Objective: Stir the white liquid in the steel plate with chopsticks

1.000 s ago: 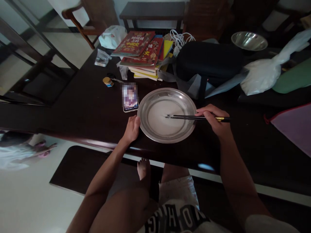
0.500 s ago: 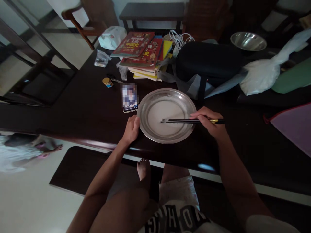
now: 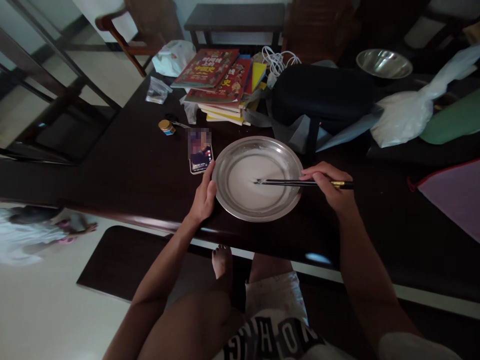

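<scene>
A wide metal basin [image 3: 258, 216] rests near the table's front edge, with a pale, milky liquid [image 3: 247, 175] in it. My left hand [image 3: 204, 197] holds the basin's left rim, thumb on the near side and fingers reaching up along the outside. Black chopsticks [image 3: 288, 183] with gold bands are gripped in my right hand [image 3: 332, 187], at the basin's right side. Their tips dip into the liquid near the middle. Just beyond my left fingers lies a lit phone [image 3: 201, 159], its screen partly blurred out.
Behind the basin are stacked books [image 3: 210, 75], a black case [image 3: 322, 92] and a white cable [image 3: 277, 60]. A small jar [image 3: 167, 127] and scissors [image 3: 180, 123] lie left. Rightward are a tied plastic bag [image 3: 405, 117] and a metal bowl [image 3: 384, 64]. Another person [image 3: 33, 232] is at far left.
The chopsticks and my right hand have shifted slightly right and away from me. My left fingers have stretched forward along the rim. The phone's picture has changed.
</scene>
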The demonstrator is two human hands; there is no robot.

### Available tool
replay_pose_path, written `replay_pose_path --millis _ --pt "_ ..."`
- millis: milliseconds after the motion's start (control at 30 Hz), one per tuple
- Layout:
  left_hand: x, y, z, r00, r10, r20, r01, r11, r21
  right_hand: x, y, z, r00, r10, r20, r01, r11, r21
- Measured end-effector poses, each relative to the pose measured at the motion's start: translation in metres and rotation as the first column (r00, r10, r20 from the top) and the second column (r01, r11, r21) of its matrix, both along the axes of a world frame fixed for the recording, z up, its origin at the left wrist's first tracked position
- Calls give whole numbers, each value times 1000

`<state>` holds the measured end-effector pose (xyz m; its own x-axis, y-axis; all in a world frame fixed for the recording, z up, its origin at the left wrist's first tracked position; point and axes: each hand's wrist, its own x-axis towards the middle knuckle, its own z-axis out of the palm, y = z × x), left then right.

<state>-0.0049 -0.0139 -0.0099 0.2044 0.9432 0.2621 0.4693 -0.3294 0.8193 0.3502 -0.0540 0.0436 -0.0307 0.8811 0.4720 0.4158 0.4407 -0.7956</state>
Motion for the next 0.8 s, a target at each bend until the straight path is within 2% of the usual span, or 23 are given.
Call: replay_pose_path --millis 200,333,500,667,800 --pt "-1 -1 4 999 -33 -12 33 998 -57 0 0 0 998 67 20 -67 998 -10" --pt "-2 -2 4 998 -55 -20 53 996 -70 1 1 -1 1000 12 -12 -12 1000 4" --pt "-4 -2 1 996 -84 -18 83 993 -88 0 2 -2 998 66 15 -66 998 6" --pt "-6 -1 -1 995 -95 -13 93 991 -94 1 2 -2 1000 -17 -12 17 1000 0" --pt "-7 0 -2 996 -90 -19 88 992 -92 0 1 -2 999 50 1 -50 999 -18"
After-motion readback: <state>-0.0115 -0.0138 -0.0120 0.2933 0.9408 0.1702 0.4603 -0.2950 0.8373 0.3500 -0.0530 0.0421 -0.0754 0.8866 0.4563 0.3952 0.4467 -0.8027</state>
